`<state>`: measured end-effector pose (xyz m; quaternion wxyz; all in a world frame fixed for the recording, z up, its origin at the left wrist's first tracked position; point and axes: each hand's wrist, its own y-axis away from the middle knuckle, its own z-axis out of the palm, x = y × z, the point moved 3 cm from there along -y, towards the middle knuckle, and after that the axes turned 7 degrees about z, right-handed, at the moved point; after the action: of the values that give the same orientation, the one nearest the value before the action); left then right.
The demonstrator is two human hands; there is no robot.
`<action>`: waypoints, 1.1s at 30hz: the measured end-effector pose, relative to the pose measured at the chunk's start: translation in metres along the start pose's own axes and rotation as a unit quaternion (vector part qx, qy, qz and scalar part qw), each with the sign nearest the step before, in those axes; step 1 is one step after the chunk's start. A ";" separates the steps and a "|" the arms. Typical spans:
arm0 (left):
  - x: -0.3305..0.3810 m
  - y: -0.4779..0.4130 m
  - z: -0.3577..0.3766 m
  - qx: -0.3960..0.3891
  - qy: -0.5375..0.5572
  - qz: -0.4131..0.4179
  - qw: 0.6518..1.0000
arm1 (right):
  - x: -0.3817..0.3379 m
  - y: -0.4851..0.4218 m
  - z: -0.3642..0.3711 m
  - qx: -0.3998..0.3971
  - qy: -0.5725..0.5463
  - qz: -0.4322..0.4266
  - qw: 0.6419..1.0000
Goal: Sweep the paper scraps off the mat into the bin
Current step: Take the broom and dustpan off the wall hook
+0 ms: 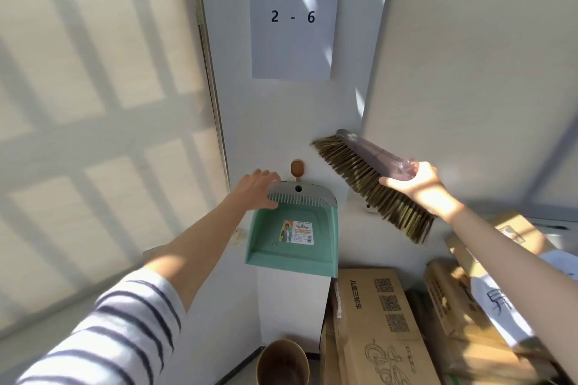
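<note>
While my left hand (258,189) grips the top left corner of the green dustpan (322,228), fingers curled over its grey upper edge and thumb set against the comb teeth on its front, my right hand (419,184) is clamped on the brush (369,184); the fingers wrap the grey plastic back and the thumb lies along the root of the bristles. I hold the brush up in the air, tilted, with its brown bristles pointing down and to the left, just beside the dustpan but not touching it. The dustpan lies flat against the white wall with its open lip downward and a printed label in its middle; the hole in its grey edge sits just under a small brown hook (297,169), and I cannot tell whether it hangs on that hook or only in my grip. Above, a white sheet (294,17) marked "2 - 6" is stuck to the wall. The bin (266,369), round and beige, stands on the floor against the wall, well below the dustpan; cardboard boxes (375,322) are stacked just to its right, under my right arm. My left arm wears a striped sleeve (109,322); a sunlit blind (93,103) fills the left side.
</note>
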<state>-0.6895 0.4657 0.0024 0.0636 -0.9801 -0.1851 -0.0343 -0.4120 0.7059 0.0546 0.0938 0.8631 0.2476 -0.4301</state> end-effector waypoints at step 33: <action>-0.016 -0.038 0.023 -0.046 0.071 -0.041 0.996 | 0.035 0.030 0.019 -0.041 -0.015 0.010 0.999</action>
<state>-0.7171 0.4987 -0.0172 0.0304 -0.9687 -0.2183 -0.1145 -0.3924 0.6851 0.0135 0.1374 0.8544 0.2549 -0.4315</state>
